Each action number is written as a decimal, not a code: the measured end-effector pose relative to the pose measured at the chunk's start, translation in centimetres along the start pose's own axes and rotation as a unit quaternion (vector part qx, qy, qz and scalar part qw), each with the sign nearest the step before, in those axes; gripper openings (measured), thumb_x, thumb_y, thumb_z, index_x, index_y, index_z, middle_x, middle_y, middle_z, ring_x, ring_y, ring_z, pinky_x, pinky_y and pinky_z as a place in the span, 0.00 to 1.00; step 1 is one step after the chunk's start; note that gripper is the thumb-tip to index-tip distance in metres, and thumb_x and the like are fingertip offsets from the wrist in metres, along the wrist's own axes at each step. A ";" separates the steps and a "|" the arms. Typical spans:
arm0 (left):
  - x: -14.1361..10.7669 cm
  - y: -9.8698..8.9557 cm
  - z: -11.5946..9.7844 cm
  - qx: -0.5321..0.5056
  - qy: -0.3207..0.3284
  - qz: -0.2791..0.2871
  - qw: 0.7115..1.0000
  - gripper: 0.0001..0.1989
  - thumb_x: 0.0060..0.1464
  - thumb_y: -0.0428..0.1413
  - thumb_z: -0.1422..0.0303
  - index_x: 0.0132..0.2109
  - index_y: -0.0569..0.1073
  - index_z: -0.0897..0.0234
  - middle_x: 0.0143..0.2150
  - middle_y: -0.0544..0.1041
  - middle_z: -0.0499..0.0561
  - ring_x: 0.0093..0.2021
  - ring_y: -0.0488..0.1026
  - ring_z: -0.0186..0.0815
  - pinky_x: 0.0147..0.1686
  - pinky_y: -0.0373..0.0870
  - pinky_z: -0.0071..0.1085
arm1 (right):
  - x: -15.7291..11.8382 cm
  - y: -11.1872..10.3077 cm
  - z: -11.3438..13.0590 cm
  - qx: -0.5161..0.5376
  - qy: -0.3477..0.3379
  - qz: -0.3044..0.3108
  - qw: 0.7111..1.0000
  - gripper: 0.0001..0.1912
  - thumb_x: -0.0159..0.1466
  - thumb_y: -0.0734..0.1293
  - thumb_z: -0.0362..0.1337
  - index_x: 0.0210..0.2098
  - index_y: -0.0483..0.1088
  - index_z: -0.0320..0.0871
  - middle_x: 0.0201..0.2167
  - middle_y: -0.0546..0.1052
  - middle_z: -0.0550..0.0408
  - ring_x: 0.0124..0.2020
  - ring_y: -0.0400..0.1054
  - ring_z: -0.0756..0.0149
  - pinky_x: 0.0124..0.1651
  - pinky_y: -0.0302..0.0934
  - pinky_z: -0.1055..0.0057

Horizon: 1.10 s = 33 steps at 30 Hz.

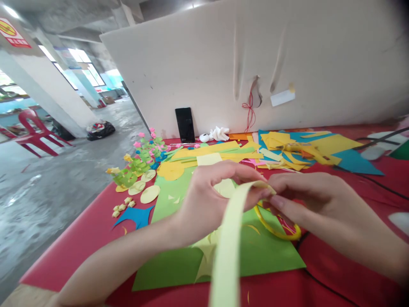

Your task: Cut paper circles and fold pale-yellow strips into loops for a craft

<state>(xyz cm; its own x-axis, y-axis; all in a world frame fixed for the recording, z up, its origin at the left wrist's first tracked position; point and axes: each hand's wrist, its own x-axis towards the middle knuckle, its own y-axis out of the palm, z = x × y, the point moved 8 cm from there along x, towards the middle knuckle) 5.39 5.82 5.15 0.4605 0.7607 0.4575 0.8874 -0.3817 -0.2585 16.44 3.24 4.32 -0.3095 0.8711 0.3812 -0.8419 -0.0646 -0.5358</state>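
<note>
Both hands meet over a green paper sheet (pixel 271 256) on the red table. My left hand (pixel 211 192) pinches the far end of a long pale yellow paper strip (pixel 228 243), which curves over and hangs down toward me. My right hand (pixel 300 200) is closed on the same end, thumb and fingers together. Behind the right hand lies a yellow-handled tool (pixel 294 234), partly hidden, possibly scissors. Pale yellow paper scraps (pixel 206 256) lie on the green sheet beneath the hands.
Left are pale paper discs (pixel 150 194), small folded yellow pieces (pixel 123 207), a blue scrap (pixel 137 216) and paper flowers (pixel 143 153). Behind are yellow strips (pixel 207 151), a yellow glue gun (pixel 306 151) with a cable, and a black phone (pixel 185 124) against a white board (pixel 204 64).
</note>
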 end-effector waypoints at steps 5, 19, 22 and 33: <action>-0.2 0.0 -0.7 0.041 0.081 0.007 0.996 0.04 0.48 0.59 0.75 0.33 0.76 0.64 0.32 0.78 0.49 0.35 0.73 0.32 0.40 0.70 0.31 | -0.5 0.8 -2.5 0.148 0.118 0.030 0.981 0.12 0.59 0.63 0.37 0.20 0.68 0.45 0.15 0.65 0.64 0.15 0.57 0.76 0.16 0.51 0.81; -0.1 0.0 -2.2 0.097 0.202 0.044 0.974 0.06 0.52 0.56 0.75 0.36 0.78 0.63 0.36 0.76 0.53 0.38 0.73 0.33 0.39 0.71 0.29 | -1.6 3.0 -4.3 0.412 0.263 0.105 0.866 0.08 0.57 0.66 0.43 0.26 0.72 0.47 0.16 0.63 0.62 0.16 0.56 0.75 0.15 0.54 0.82; 0.1 -0.2 -1.4 0.074 0.149 0.023 0.986 0.05 0.52 0.57 0.74 0.36 0.77 0.62 0.35 0.77 0.51 0.37 0.73 0.33 0.39 0.71 0.29 | -1.0 1.6 -4.2 0.276 0.194 0.053 0.940 0.10 0.58 0.64 0.44 0.25 0.72 0.47 0.18 0.68 0.61 0.16 0.60 0.73 0.15 0.56 0.79; 0.1 0.1 0.9 -0.074 -0.038 0.015 0.996 0.02 0.49 0.60 0.71 0.33 0.74 0.65 0.31 0.76 0.47 0.32 0.72 0.28 0.35 0.70 0.22 | -0.8 -2.2 0.0 -0.008 -0.008 -0.157 0.988 0.09 0.55 0.66 0.34 0.33 0.73 0.55 0.28 0.78 0.65 0.19 0.68 0.71 0.21 0.65 0.76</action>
<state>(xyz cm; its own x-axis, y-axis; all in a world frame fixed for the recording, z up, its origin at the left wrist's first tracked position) 5.48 6.34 4.39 0.4891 0.7829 0.3845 0.8692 -0.4744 -0.1398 18.59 2.70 5.17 -0.0420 0.8393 0.5420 -0.8903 0.2147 -0.4015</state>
